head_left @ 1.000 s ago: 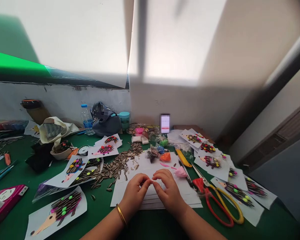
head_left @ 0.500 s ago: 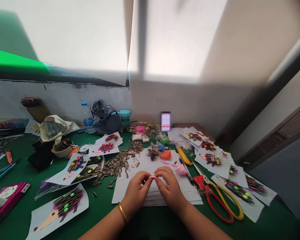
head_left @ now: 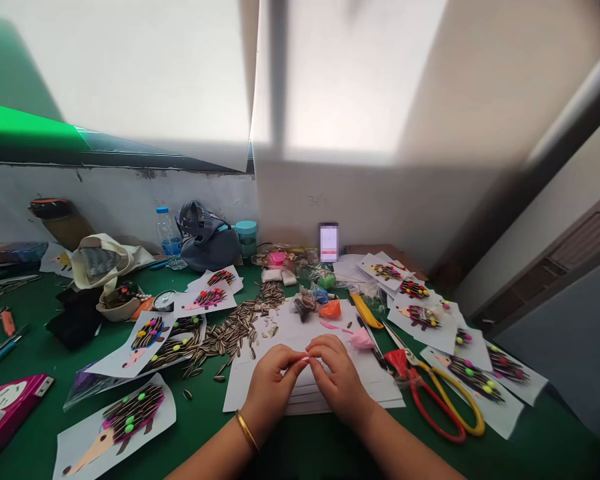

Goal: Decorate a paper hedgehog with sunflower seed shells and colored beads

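Over a stack of white paper [head_left: 305,399], my left hand [head_left: 274,379] and my right hand [head_left: 341,379] meet fingertip to fingertip. Both pinch a small piece of pink modelling clay [head_left: 307,359], mostly hidden by the fingers. A bigger pink clay lump [head_left: 361,339] lies on the paper, right of my right hand, with a thin pink strip [head_left: 330,326] near it. Orange clay [head_left: 331,309] in wrapping sits beyond the hands. Striped sunflower seeds [head_left: 237,327] are heaped left of the paper, and a few pale seeds [head_left: 267,328] lie on it.
Red-and-yellow scissors [head_left: 433,400] and a yellow cutter [head_left: 366,311] lie to the right. Seed-covered hedgehog pictures [head_left: 130,417] are spread on both sides. A phone [head_left: 329,242] leans on the wall. At the back left stand a water bottle [head_left: 169,243] and a dark bag [head_left: 209,243].
My fingertips have closed in around the pink clay, and less of it shows. The whole view has shifted slightly. Nothing on the table has visibly moved.
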A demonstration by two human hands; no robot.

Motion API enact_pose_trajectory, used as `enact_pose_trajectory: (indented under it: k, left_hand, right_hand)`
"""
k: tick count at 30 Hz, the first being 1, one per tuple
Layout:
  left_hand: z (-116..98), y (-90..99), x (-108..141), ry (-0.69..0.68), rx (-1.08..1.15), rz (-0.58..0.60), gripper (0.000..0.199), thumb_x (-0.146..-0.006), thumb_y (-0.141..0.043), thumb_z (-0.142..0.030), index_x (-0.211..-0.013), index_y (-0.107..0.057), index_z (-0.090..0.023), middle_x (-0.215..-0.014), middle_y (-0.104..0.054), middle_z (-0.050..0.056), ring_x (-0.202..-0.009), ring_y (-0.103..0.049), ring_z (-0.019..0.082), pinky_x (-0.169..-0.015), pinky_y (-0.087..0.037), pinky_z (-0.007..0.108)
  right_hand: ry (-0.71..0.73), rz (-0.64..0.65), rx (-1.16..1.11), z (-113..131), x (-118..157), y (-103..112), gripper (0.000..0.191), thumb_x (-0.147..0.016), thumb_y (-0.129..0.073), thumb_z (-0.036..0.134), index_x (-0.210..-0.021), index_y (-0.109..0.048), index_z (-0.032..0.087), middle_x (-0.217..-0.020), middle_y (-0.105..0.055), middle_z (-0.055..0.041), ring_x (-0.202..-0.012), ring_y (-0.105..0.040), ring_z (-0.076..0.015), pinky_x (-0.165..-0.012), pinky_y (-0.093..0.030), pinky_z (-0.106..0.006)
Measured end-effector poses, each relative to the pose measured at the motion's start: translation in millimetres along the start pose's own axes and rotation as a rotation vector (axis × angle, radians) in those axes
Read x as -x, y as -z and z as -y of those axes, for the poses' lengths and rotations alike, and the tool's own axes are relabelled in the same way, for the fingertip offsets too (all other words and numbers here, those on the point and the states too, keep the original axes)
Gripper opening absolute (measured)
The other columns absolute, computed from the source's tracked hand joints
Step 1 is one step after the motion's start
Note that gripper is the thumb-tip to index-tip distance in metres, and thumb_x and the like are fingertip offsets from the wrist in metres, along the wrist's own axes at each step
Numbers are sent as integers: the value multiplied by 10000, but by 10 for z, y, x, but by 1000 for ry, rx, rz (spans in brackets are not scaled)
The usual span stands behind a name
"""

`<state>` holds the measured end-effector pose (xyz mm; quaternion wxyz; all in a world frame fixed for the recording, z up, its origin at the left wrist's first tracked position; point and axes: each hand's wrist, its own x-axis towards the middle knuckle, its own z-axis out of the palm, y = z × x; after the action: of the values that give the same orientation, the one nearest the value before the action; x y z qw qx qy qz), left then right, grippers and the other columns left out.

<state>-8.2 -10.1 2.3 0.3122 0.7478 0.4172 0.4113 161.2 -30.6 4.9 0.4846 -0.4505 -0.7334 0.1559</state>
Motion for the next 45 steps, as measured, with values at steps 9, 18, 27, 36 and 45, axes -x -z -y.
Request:
enact_pose_trajectory:
  k: [9,18,27,36,45]
  left_hand:
    - [28,-53,8,69,91,-28,195,-869,-598,-392,-892,-694,-224,-838,-672,26,-794,-602,165,-723,-487,285]
    - [-41,-55,-37,60,163,-10,236,-851,-610,-389,-1009,-711,-246,-943,-674,59,-865,-623,196,-779,-522,334]
    - [-67,-114,-167,179,297,-63,233,-813,-646,-422,-809,-722,-202,-827,-684,50,-796,-627,193,-738,-506,315]
    - [-17,-85,-163,320,573,5,312,-744,-712,-453,-877,-759,-175,-929,-722,79,-907,-643,220,-861,-507,336]
    - [-17,-171,-104,394,603,-49,503,-691,-769,-430,-1110,-633,-188,-784,-659,9,-744,-623,144,-736,-520,281]
  right_hand:
    - [-34,-6,2,-10,-11,6,106,-827,-563,149,-855,-628,227,-957,-627,-49,-960,-558,-217,-863,-446,-384]
    - [-43,-29,1,-1,-41,17,120,-794,-576,125,-821,-630,228,-947,-628,-48,-953,-560,-221,-854,-449,-393]
    - [-74,-25,6,41,-106,67,155,-782,-592,118,-877,-641,230,-974,-621,-50,-980,-552,-221,-887,-446,-393]
    - [-187,-93,-155,88,-86,-26,57,-883,-588,258,-849,-621,227,-953,-632,-45,-963,-574,-193,-875,-473,-347]
    - [-160,-163,-166,13,-20,-48,45,-864,-589,250,-870,-624,223,-952,-638,-47,-963,-583,-193,-876,-485,-355]
